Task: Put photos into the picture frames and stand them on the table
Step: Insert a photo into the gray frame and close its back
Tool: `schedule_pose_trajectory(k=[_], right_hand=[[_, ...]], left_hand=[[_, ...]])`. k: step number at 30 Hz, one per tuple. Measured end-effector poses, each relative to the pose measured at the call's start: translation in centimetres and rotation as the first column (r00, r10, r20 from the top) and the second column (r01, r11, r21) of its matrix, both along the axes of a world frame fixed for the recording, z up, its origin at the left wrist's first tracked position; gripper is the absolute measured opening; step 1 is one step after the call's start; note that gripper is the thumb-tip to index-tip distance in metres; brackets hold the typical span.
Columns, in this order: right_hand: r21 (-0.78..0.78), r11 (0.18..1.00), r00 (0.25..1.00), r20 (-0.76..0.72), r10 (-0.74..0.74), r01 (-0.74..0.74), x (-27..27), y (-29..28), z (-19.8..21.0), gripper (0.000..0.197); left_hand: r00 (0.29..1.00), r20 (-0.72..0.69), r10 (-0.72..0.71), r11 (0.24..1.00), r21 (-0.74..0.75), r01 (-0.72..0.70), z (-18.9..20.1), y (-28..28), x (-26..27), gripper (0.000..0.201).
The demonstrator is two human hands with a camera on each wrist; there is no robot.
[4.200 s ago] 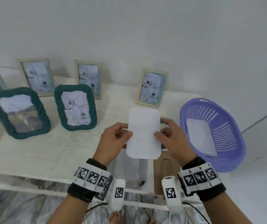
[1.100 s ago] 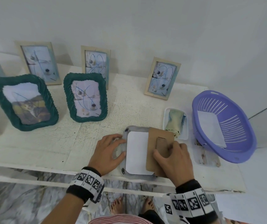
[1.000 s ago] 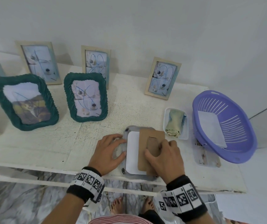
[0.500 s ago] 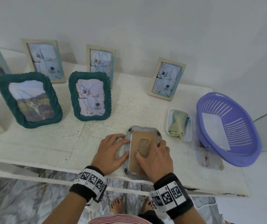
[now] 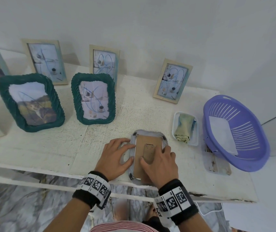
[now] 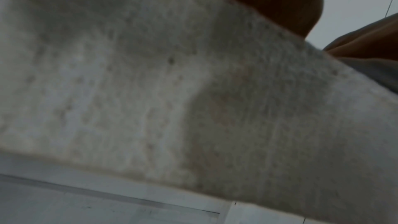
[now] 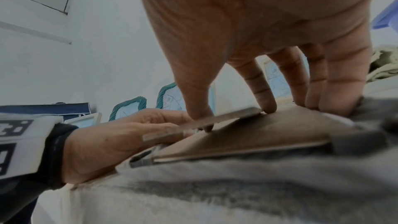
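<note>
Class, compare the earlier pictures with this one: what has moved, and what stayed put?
The right hand slid the brown backing board leftward over the white photo, now covered. The left hand still steadies the grey frame. The standing frames and purple basket stayed put.

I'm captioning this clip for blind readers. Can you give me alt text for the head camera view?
Two hands press a brown backing board into a grey frame lying face down at a white table's near edge. Six framed photos stand behind; a cloth in a tray and a purple basket sit right.
</note>
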State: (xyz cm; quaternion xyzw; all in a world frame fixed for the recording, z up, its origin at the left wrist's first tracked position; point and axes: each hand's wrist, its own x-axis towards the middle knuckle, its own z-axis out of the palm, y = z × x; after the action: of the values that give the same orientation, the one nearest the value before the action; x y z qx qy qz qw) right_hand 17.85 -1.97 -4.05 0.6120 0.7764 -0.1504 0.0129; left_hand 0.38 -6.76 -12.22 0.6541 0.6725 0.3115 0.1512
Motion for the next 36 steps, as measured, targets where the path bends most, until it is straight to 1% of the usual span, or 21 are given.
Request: schedule_pose_trajectory(k=[5, 10, 20, 22, 23, 24, 26, 29, 30, 33, 36], right_hand=[[-0.013, 1.0, 0.999, -0.033, -0.009, 0.009, 0.3, 0.2, -0.3, 0.064], [-0.039, 0.999, 0.999, -0.034, -0.001, 0.0, 0.5, 0.4, -0.3, 0.065], [-0.021, 0.999, 0.999, -0.041, 0.026, -0.027, 1.0, 0.7, -0.6, 0.07], [-0.019, 0.999, 0.998, -0.058, 0.031, -0.032, 1.3, 0.7, -0.8, 0.071], [-0.018, 0.999, 0.997, -0.073, 0.039, -0.041, 1.4, 0.7, -0.9, 0.071], [-0.017, 0.998, 0.994, -0.092, 0.053, -0.055, 1.6, 0.7, -1.0, 0.068], [-0.02, 0.996, 0.985, -0.149, 0.088, -0.092, 2.2, 0.9, -1.0, 0.056], [-0.05, 0.988, 0.949, -0.288, 0.129, -0.149, 4.1, 1.2, -0.9, 0.033], [-0.021, 0.986, 0.933, -0.328, 0.15, -0.166, 5.0, 1.2, -0.9, 0.029], [0.145, 0.963, 0.883, -0.388, 0.265, -0.226, 8.0, 0.8, -1.1, 0.022], [0.186, 0.921, 0.851, -0.354, 0.387, -0.342, 10.3, -0.4, -1.3, 0.023]], left_hand=[[1.0, -0.018, -0.004, 1.0, -0.005, 0.004, 0.0, 0.0, 0.0, 0.041], [1.0, -0.023, -0.005, 1.0, -0.015, 0.005, 0.1, 0.0, 0.0, 0.042], [1.0, -0.027, 0.007, 1.0, -0.003, -0.007, 0.4, -0.1, 0.3, 0.044], [0.999, -0.027, -0.02, 1.0, 0.012, 0.02, 0.7, -0.2, 0.5, 0.048], [0.997, -0.05, -0.054, 0.998, 0.017, 0.055, 0.7, -0.3, 0.6, 0.049], [0.992, -0.088, -0.096, 0.995, 0.017, 0.097, 0.7, -0.3, 0.7, 0.05], [0.973, -0.165, -0.162, 0.986, -0.001, 0.164, 0.7, -0.3, 0.7, 0.051], [0.966, -0.195, -0.172, 0.985, -0.024, 0.171, 0.7, -0.3, 0.8, 0.053], [0.965, -0.2, -0.17, 0.985, -0.027, 0.168, 0.7, -0.3, 0.8, 0.053], [0.964, -0.207, -0.168, 0.986, -0.033, 0.165, 0.6, -0.3, 0.8, 0.053], [0.964, -0.203, -0.173, 0.985, -0.04, 0.169, 0.5, -0.3, 0.8, 0.053]])
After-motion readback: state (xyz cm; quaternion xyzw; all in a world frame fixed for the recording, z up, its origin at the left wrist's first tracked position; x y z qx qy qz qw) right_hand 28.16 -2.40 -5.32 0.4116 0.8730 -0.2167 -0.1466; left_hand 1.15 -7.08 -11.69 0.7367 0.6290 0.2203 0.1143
